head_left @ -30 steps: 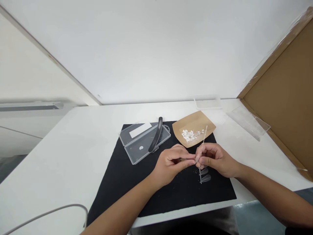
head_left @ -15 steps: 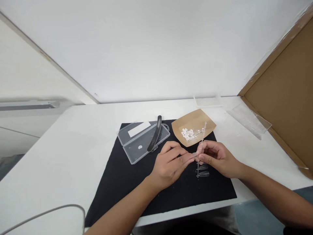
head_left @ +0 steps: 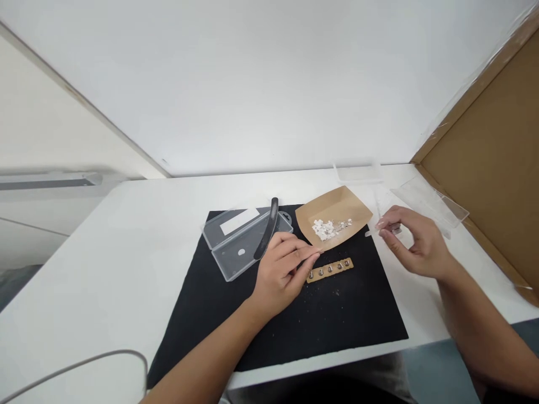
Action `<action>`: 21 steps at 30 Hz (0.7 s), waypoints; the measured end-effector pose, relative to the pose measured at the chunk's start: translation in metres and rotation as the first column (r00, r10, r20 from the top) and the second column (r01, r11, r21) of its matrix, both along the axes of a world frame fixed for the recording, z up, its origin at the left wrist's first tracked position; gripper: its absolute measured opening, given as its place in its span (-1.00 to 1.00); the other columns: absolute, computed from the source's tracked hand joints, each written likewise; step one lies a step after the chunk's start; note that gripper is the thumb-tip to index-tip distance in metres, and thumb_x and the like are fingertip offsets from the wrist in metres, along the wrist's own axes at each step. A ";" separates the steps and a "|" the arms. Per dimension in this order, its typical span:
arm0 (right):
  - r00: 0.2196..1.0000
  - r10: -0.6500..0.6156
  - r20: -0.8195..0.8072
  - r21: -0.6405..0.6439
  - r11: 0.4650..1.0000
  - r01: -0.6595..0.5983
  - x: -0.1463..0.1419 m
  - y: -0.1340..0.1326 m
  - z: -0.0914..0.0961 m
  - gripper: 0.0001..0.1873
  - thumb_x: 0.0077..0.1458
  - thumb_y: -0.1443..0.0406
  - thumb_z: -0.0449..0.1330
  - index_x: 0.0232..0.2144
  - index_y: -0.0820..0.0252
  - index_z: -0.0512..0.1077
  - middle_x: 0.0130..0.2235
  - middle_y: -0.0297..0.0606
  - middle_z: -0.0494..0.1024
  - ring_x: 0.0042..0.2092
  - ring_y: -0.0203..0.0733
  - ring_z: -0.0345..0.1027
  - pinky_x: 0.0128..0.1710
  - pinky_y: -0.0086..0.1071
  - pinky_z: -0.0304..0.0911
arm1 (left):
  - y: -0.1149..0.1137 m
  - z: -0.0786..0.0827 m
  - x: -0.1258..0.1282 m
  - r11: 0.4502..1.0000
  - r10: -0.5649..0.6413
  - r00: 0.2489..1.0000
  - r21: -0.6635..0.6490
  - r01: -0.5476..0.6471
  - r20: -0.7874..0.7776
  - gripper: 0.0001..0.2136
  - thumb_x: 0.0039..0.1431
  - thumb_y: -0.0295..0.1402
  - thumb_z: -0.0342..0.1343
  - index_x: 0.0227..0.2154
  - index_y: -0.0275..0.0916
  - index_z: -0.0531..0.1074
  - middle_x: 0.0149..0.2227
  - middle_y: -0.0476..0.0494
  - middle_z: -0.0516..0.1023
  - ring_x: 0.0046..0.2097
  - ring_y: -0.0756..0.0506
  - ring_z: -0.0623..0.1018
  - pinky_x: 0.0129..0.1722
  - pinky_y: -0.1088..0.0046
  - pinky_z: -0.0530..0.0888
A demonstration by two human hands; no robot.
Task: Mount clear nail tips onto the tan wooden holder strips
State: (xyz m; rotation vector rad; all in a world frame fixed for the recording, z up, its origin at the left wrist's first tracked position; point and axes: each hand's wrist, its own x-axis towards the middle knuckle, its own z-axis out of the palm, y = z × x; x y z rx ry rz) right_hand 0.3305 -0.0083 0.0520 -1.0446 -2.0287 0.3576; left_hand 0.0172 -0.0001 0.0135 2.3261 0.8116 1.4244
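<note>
lying across the open clear case point(head_left: 229, 266), the dark file point(head_left: 270, 224) might slide if the left hand point(head_left: 280, 275) nudges it; whether that pinched hand holds anything isn't clear. the tan tray point(head_left: 356, 207) holds loose white bits point(head_left: 323, 229), likely to spill if bumped. just right of it, the right hand point(head_left: 425, 247) pinches a clear plastic strip point(head_left: 371, 233), which might slip.

A small clear piece point(head_left: 320, 251) is pinched by the left hand point(head_left: 278, 272) above the black mat point(head_left: 337, 320). A clear strip point(head_left: 372, 232) is held by the right hand point(head_left: 415, 242), near the mat's right edge. Five metallic bits point(head_left: 330, 269) are carried in a row on a brown card point(head_left: 348, 266). White flakes point(head_left: 324, 229) are held in the tan tray point(head_left: 352, 203). The open case point(head_left: 229, 265) is crossed by a curved black bar point(head_left: 268, 227). The mat is laid on the white table point(head_left: 105, 269).
</note>
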 end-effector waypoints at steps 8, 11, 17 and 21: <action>0.850 -0.032 0.525 -0.334 0.911 0.241 0.040 0.006 0.012 -0.93 0.10 0.33 0.25 -0.32 0.05 0.49 -0.34 -0.37 0.60 -0.33 -0.18 0.46 -0.32 -0.30 0.31 | 0.001 -0.006 0.003 0.998 0.068 0.996 0.006 -0.068 -0.053 -0.72 0.39 -0.59 0.16 0.08 -0.22 0.55 -0.49 0.03 0.41 -0.24 -0.12 0.50 -0.12 0.26 0.47; 0.796 -0.006 0.605 -0.427 0.842 0.331 0.041 0.008 0.010 -0.94 0.07 0.33 0.25 -0.36 0.06 0.52 -0.34 -0.35 0.63 -0.34 -0.16 0.48 -0.36 -0.30 0.29 | 0.001 -0.006 0.002 0.997 0.072 0.992 0.009 -0.071 -0.107 -0.73 0.42 -0.58 0.10 0.07 -0.23 0.53 -0.46 0.02 0.39 -0.27 -0.11 0.47 -0.12 0.26 0.46; 0.749 -0.048 0.660 -0.450 0.774 0.446 0.054 0.009 -0.002 -0.86 0.11 0.29 0.25 -0.27 0.06 0.60 -0.27 -0.27 0.69 -0.29 -0.10 0.55 -0.36 -0.29 0.32 | 0.003 -0.008 -0.001 0.996 0.084 0.983 0.013 -0.083 -0.161 -0.80 0.44 -0.56 0.11 0.02 -0.25 0.50 -0.43 0.01 0.42 -0.25 -0.11 0.47 -0.09 0.25 0.46; 0.738 -0.134 0.661 -0.334 0.828 0.450 0.064 0.008 -0.006 -0.79 0.19 0.23 0.25 -0.13 0.06 0.60 -0.20 -0.23 0.70 -0.22 -0.06 0.57 -0.35 -0.28 0.32 | 0.004 -0.008 -0.001 0.997 0.075 0.989 0.022 -0.073 -0.126 -0.81 0.42 -0.57 0.16 0.00 -0.24 0.53 -0.39 -0.04 0.52 -0.23 -0.10 0.47 -0.08 0.25 0.47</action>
